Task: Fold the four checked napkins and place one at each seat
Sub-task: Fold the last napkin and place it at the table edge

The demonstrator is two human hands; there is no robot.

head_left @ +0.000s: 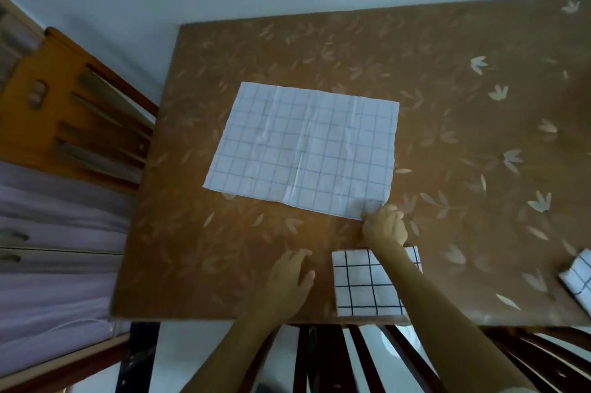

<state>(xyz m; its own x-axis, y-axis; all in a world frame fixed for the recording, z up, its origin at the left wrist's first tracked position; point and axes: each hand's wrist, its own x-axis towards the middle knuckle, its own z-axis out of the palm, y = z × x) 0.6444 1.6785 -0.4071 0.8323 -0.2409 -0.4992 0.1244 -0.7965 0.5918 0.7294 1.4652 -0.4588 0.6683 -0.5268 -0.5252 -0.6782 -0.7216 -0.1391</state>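
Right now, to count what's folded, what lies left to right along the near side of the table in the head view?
Left hand → folded napkin → second folded napkin at the right edge. The right hand, pinching the spread napkin by its corner, overlaps the first, so it is omitted.

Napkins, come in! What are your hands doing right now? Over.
Right hand pinches open napkin at near corner. Left hand open over table. Folded napkin under right forearm, second folded napkin at right edge.

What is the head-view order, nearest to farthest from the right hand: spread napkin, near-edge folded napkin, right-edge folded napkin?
1. Spread napkin, centre; right hand pinches its corner.
2. Near-edge folded napkin, under the forearm.
3. Right-edge folded napkin, far right.
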